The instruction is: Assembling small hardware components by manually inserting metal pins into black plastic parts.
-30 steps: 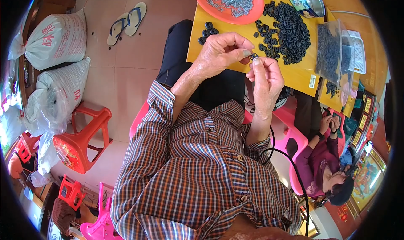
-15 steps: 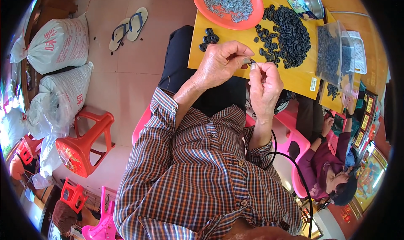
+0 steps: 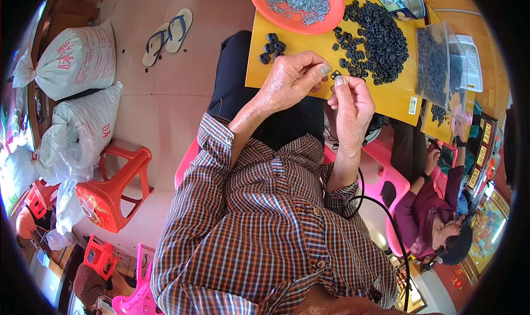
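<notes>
My left hand and my right hand are raised over the near edge of a yellow table, their fingertips close together but apart. Thumb and fingers are pinched on each hand. What either pinch holds, if anything, is hidden or too small to make out. A small dark piece shows just beyond the right thumb tip; whether it is held or lies on the table I cannot tell. Beyond the right hand spreads a heap of small black oval pieces with holes. Several more black pieces sit beyond the left hand.
An orange-red plate of small grey metal pins stands at the table's far side. Farther right are a round tin, a clear bin of black pieces and a white basket. At right sits another person. Left: sacks, red stool.
My fingertips have moved apart; half a second ago they met around a small black piece. My right hand has shifted slightly to the right. The view has moved a little.
</notes>
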`<control>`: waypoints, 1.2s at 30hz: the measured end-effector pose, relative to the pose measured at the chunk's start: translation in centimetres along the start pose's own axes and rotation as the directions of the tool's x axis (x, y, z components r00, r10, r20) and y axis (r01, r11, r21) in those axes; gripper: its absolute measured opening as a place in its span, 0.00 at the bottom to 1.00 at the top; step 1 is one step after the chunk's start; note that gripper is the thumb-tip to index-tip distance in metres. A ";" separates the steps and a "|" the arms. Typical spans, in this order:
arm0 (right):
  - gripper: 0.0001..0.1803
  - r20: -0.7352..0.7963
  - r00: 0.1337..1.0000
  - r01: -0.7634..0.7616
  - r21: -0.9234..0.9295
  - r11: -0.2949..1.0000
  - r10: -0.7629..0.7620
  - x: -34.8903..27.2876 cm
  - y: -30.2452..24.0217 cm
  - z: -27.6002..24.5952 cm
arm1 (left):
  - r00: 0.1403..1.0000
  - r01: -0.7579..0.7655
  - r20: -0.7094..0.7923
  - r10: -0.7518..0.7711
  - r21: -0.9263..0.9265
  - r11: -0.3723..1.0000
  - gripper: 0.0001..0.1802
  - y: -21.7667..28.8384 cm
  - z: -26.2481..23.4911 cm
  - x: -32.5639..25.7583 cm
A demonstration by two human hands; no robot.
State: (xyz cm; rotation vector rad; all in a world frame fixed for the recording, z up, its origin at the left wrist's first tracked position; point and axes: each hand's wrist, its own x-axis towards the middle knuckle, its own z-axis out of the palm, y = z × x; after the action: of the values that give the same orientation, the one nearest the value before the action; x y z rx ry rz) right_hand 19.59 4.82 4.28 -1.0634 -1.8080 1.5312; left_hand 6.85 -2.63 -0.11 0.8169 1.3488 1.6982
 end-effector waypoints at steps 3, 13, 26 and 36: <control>0.08 0.011 1.000 0.008 -0.012 1.000 -0.007 0.0 0.1 0.1 | 0.999 0.028 -0.018 -0.028 0.029 0.999 0.11 -0.1 0.1 -0.1; 0.09 0.049 0.998 0.038 -0.063 0.997 -0.035 0.0 0.4 -0.2 | 0.998 0.059 -0.017 -0.059 0.008 0.998 0.11 -0.1 0.1 -0.2; 0.09 0.043 0.992 -0.122 0.060 0.991 0.119 0.4 0.1 -0.4 | 0.998 0.055 -0.005 -0.055 -0.008 0.998 0.10 -0.1 0.5 -0.1; 0.09 0.046 0.995 -0.083 -0.027 0.996 0.084 -0.1 0.5 -0.3 | 0.999 0.018 -0.047 -0.010 0.172 0.985 0.07 -1.0 0.7 -0.2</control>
State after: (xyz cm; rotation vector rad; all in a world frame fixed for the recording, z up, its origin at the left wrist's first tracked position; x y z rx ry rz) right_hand 20.03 4.90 3.84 -1.1365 -1.8396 1.5990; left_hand 7.71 -2.35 -0.97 0.8677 1.5461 1.6137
